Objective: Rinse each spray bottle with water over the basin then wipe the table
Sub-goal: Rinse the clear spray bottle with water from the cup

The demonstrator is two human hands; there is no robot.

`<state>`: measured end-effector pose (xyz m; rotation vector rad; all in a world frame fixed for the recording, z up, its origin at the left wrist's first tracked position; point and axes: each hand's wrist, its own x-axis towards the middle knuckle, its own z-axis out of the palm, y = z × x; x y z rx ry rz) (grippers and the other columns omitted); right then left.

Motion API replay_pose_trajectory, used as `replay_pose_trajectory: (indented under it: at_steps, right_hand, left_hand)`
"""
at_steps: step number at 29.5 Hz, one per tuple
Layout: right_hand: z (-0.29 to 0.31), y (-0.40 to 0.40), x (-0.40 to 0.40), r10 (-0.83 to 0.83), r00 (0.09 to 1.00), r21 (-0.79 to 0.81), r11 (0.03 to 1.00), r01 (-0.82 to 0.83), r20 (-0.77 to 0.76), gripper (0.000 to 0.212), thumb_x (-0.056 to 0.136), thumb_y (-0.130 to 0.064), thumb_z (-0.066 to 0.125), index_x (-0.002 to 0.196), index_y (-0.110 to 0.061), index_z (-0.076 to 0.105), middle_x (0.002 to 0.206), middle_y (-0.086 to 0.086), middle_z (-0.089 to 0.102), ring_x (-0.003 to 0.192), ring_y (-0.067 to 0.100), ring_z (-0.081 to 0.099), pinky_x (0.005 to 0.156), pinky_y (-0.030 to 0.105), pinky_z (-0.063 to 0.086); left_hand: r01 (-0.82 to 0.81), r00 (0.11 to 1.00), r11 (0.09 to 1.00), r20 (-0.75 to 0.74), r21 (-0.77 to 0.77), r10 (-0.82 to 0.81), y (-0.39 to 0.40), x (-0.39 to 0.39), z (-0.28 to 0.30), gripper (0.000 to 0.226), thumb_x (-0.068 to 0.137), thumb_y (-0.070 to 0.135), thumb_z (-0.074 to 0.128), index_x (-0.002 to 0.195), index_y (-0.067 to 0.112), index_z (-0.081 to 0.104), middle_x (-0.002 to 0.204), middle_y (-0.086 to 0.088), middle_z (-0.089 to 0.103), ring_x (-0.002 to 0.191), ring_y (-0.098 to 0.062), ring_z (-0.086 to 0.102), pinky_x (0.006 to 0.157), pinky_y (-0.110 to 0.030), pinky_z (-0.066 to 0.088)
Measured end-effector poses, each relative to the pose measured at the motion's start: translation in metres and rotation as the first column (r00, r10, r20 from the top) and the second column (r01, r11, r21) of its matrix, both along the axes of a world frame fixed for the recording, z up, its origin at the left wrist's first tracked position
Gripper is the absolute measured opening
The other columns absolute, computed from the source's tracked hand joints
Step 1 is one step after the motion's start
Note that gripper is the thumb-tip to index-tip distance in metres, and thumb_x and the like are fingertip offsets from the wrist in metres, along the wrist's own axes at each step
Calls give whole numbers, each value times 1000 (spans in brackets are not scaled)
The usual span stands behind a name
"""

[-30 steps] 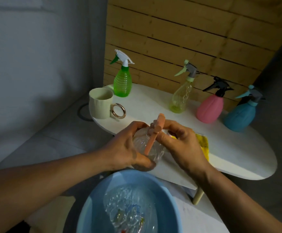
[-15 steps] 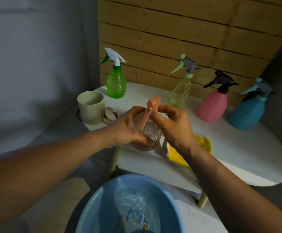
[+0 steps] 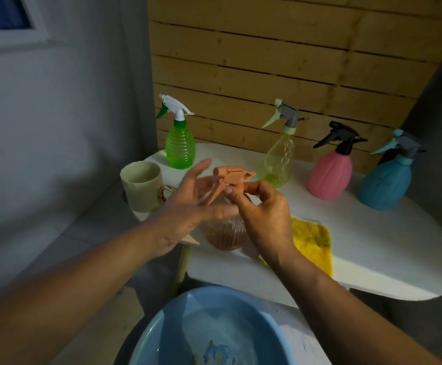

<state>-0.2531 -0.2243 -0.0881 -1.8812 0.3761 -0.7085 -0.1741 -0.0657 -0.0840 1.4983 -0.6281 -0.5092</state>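
In the head view, the clear bottle (image 3: pixel 225 233) was held above the table (image 3: pixel 372 246) edge, beyond the basin (image 3: pixel 167 335), its peach sprayer (image 3: pixel 231 177) pinched by the right hand (image 3: pixel 264 219), seemingly for twisting, while the left hand (image 3: pixel 188 206), fingers spread, was steadying the bottle's side.

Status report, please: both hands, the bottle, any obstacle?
Right hand pinches peach sprayer head. Left hand open, fingers straight against clear bottle. Bottle beyond basin, over table edge. Nothing blocking.
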Motion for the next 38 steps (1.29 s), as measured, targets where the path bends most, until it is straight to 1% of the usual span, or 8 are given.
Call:
replay_pose_trajectory:
  at_steps: [6,10,15,20,23,27,33,38]
  right_hand:
    - [-4,4,2,16,998,18,1000,-18,56,25,82,-45,80,83,-23,67,82,-8,72,78,6,66,70,29,52]
    - [-8,0,4,105,993,-86,991,-101,52,28,88,-54,70,95,-27,67,97,-9,70,96,12,66,84,43,55]
    - [-15,-9,5,203,979,-235,951,-201,-14,20,99,-52,49,100,-36,61,107,-5,61,107,22,56,93,52,47]
    - [-5,0,2,189,982,99,977,-190,21,28,85,-38,79,106,-25,65,103,-9,70,100,5,66,94,46,55]
    - [-5,10,3,110,994,119,987,-112,26,41,79,-38,85,107,-26,58,100,-12,69,97,4,66,90,44,56]
    - [-12,11,-3,162,985,11,987,-163,59,23,98,-48,59,110,-29,64,110,-8,65,109,13,61,95,49,51]
    - [-10,14,-3,144,987,111,982,-152,75,37,89,-40,76,117,-27,56,114,-10,65,108,3,62,96,40,54]
    - [-12,10,-5,157,985,33,987,-159,68,20,99,-43,62,112,-29,65,114,-8,64,114,13,60,98,49,50]
  left_hand:
    - [-190,913,979,380,79,146,-12,-6,59,46,74,35,86,118,26,74,99,13,77,92,0,72,87,-28,59]
    - [-183,891,974,440,131,108,-14,0,62,22,89,20,78,112,19,76,65,24,67,58,8,61,57,-6,44]
    - [-123,926,980,373,158,57,-11,7,64,22,87,21,78,109,25,76,88,5,77,81,-5,72,80,-27,61]
    - [-60,948,972,317,228,-15,-10,15,68,26,89,21,77,115,24,75,102,0,78,99,-15,74,90,-39,62]
    - [-55,953,969,302,240,-21,-9,15,71,24,89,20,77,112,26,75,102,0,78,99,-16,74,90,-43,62]
    - [-68,951,969,309,236,-8,-10,15,72,20,89,19,78,108,26,76,99,0,79,99,-17,75,90,-44,62]
    - [-65,950,966,313,248,-17,-9,15,73,22,89,21,78,110,24,76,100,0,78,100,-16,74,88,-44,62]
    - [-66,947,966,322,250,-19,-10,16,73,19,88,22,78,107,28,77,98,2,78,98,-13,74,87,-42,63]
